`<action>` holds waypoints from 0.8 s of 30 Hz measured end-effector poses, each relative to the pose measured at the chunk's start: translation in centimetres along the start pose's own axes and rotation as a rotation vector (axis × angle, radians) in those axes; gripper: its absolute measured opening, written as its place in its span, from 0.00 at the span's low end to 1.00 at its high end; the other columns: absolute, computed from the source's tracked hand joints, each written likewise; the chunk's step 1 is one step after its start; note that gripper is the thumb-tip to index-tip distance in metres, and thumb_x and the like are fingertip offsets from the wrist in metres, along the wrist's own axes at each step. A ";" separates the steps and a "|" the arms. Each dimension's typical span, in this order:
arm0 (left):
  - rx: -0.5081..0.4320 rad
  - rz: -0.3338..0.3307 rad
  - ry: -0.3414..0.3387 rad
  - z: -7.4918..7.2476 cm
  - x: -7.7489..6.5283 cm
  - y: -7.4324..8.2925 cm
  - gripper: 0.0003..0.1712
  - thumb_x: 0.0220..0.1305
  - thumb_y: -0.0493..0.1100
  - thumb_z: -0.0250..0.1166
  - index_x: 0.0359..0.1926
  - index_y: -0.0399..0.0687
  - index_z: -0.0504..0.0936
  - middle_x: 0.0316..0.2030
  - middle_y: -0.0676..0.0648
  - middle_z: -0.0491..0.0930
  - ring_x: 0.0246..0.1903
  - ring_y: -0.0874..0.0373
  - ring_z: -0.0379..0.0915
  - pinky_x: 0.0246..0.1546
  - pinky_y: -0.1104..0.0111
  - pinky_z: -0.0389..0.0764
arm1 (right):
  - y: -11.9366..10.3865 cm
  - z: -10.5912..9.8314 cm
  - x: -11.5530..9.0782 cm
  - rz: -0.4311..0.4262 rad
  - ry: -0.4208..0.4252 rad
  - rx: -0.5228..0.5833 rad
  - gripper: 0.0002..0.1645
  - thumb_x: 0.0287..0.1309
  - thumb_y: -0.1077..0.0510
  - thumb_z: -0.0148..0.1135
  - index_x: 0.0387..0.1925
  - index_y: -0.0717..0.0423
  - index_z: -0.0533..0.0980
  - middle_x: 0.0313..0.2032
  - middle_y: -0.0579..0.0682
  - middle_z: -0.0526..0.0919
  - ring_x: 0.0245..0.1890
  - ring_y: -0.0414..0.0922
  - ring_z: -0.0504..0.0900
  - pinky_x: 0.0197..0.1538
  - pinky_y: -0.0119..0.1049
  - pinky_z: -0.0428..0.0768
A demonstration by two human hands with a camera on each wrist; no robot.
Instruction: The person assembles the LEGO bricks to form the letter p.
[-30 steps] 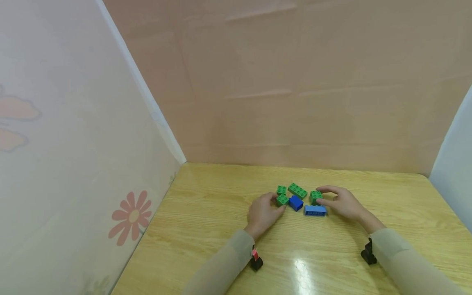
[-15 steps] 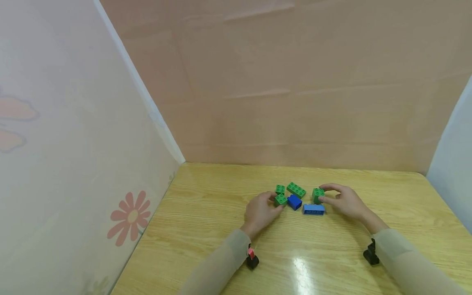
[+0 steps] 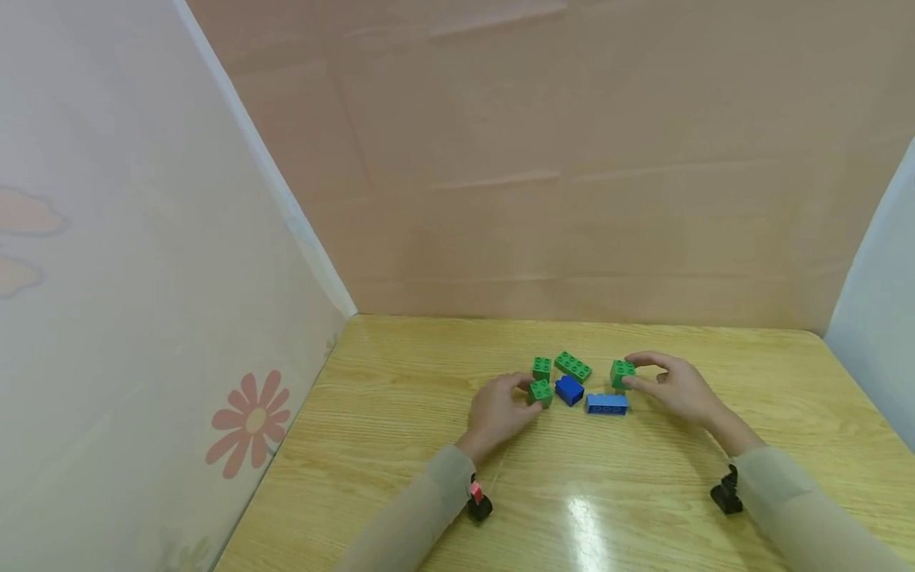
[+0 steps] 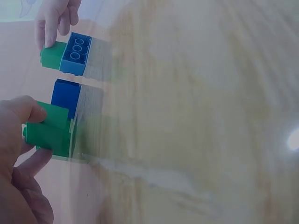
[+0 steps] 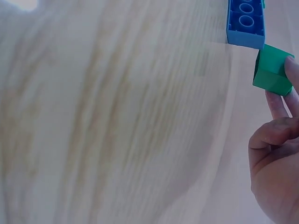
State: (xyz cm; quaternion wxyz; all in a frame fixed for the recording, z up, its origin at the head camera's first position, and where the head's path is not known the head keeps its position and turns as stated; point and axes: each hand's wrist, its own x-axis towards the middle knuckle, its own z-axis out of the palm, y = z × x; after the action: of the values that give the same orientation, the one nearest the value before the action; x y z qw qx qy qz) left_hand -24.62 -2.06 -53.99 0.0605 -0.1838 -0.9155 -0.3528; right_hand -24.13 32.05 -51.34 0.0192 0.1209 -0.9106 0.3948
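Note:
With thumb and fingers my left hand [image 3: 498, 411] pinches a small square green building brick [image 3: 540, 392], studs up. My right hand [image 3: 675, 389] pinches another square green brick [image 3: 623, 373] between thumb and fingertips; the right wrist view shows this green brick [image 5: 274, 70] tilted. Between the hands a dark blue brick [image 3: 569, 390] lies on its side. To its right is a longer light blue brick [image 3: 607, 404], its hollow underside facing me. Behind them are a third square green brick [image 3: 542, 368] and a long green brick [image 3: 573, 365], both studs up.
All the bricks are on or above a wooden table [image 3: 400, 381]. A brown covering [image 3: 572, 199] rises along its back edge. At the left stands a pale panel with a flower print [image 3: 254, 419], and at the right a pale panel [image 3: 879, 294].
The right hand has moved its green brick right and slightly away, off from the light blue brick. The left hand has drawn its green brick a little left, away from the dark blue one.

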 end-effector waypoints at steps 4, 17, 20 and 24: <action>0.001 0.028 -0.019 -0.1 -0.2 -0.1 0.21 0.60 0.54 0.76 0.54 0.62 0.88 0.45 0.63 0.85 0.41 0.66 0.80 0.35 0.70 0.78 | 0.0 -0.1 -0.2 0.003 0.017 -0.013 0.31 0.70 0.43 0.67 0.65 0.56 0.77 0.61 0.62 0.80 0.62 0.65 0.75 0.55 0.62 0.78; -0.091 0.115 -0.148 -0.3 -1.1 0.5 0.19 0.61 0.53 0.75 0.54 0.67 0.87 0.46 0.71 0.82 0.50 0.68 0.78 0.53 0.65 0.77 | -0.5 -0.4 -1.1 0.010 0.039 -0.003 0.30 0.69 0.43 0.68 0.64 0.56 0.78 0.60 0.62 0.81 0.58 0.63 0.77 0.48 0.42 0.81; -0.093 0.144 -0.169 -0.3 -1.2 0.7 0.19 0.61 0.53 0.76 0.54 0.67 0.87 0.46 0.71 0.82 0.49 0.68 0.79 0.52 0.66 0.77 | -0.7 -0.4 -1.3 0.007 0.050 -0.005 0.29 0.69 0.44 0.69 0.63 0.56 0.78 0.59 0.62 0.81 0.50 0.58 0.81 0.39 0.33 0.79; -0.096 0.171 -0.185 -0.1 -1.3 1.0 0.19 0.61 0.53 0.76 0.54 0.67 0.87 0.45 0.71 0.82 0.48 0.69 0.79 0.50 0.68 0.77 | -0.9 -0.4 -1.7 0.018 0.041 0.011 0.30 0.68 0.43 0.69 0.64 0.55 0.78 0.59 0.62 0.81 0.25 0.44 0.74 0.26 0.34 0.72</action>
State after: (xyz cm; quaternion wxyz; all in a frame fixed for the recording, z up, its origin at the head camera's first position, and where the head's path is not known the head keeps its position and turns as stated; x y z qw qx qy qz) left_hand -23.05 -1.88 -53.60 -0.0034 -0.2957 -0.8801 -0.3714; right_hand -22.30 32.08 -50.66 0.0335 0.1047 -0.9088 0.4025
